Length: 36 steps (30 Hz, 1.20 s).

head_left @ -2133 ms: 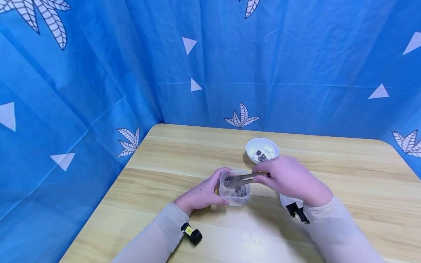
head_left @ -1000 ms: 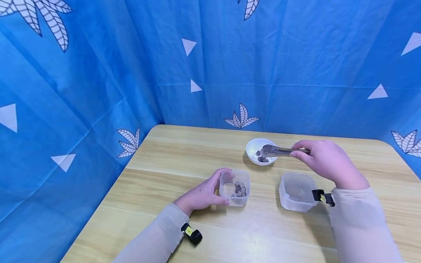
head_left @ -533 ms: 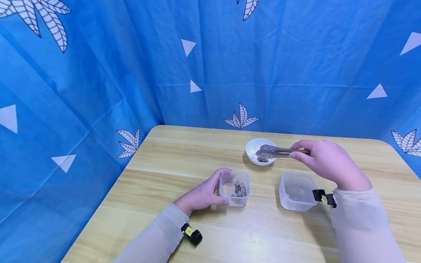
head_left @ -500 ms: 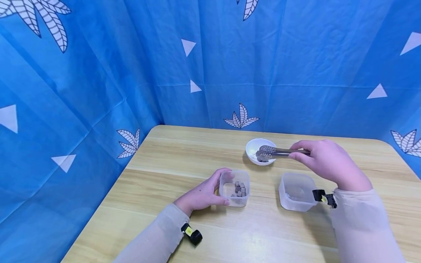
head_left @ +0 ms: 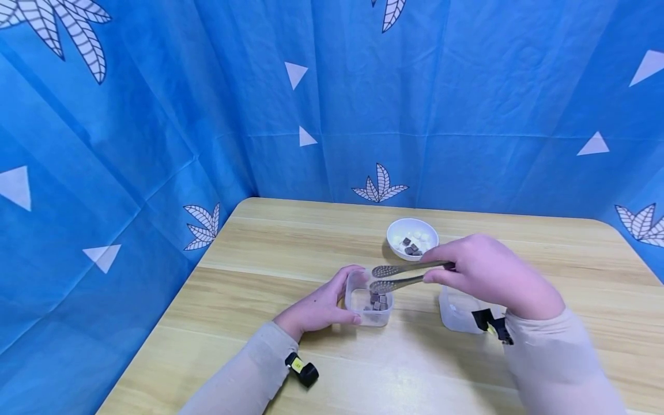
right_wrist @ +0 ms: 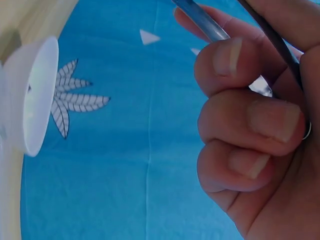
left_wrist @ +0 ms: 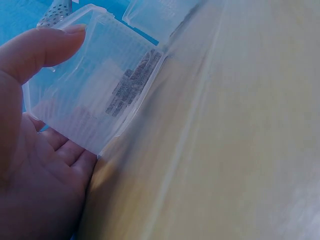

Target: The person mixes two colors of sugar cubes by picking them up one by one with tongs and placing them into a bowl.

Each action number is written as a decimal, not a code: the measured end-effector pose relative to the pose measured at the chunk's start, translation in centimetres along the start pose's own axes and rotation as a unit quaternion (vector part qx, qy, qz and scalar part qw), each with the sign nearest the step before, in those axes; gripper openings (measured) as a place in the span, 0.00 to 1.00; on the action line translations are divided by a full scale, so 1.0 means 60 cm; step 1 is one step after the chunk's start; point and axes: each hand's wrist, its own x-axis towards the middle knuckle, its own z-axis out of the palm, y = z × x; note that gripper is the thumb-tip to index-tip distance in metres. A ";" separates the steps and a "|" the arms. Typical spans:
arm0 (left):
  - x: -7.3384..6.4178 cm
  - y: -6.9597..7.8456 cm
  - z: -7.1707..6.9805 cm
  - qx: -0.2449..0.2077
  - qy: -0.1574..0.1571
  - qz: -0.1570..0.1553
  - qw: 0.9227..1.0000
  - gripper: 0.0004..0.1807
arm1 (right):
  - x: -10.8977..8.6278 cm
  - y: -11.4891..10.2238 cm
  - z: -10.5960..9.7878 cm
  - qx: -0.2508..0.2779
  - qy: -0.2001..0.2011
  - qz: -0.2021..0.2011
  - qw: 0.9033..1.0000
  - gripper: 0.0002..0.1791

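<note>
My left hand [head_left: 319, 305] grips a small clear plastic container [head_left: 374, 320] around its left side, thumb at the front. Several dark brown cubes [head_left: 380, 304] lie inside, near its right side. With my right hand [head_left: 485, 274] I hold metal tongs [head_left: 399, 268] whose perforated tips hang over this container. The two tips stand apart, and nothing shows between them. In the right wrist view, curled fingers wrap the tongs [right_wrist: 202, 21]. Behind the container stands a white bowl [head_left: 397, 249] with white round pieces and some dark cubes in it.
A second clear plastic container [head_left: 456, 320] stands to the right, partly hidden under my right hand and wrist. The wooden table [head_left: 290, 242] ends at a blue patterned curtain [head_left: 332, 104] at the back and left.
My right hand has brought the tongs from the bowl leftward and nearer, over the left container, and their tips have spread apart. My left hand and its container stay put.
</note>
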 end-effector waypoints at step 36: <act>0.000 0.003 -0.002 0.001 -0.014 0.028 1.000 0.50 | 0.077 -0.060 0.060 -0.067 -0.042 -0.032 0.996 0.11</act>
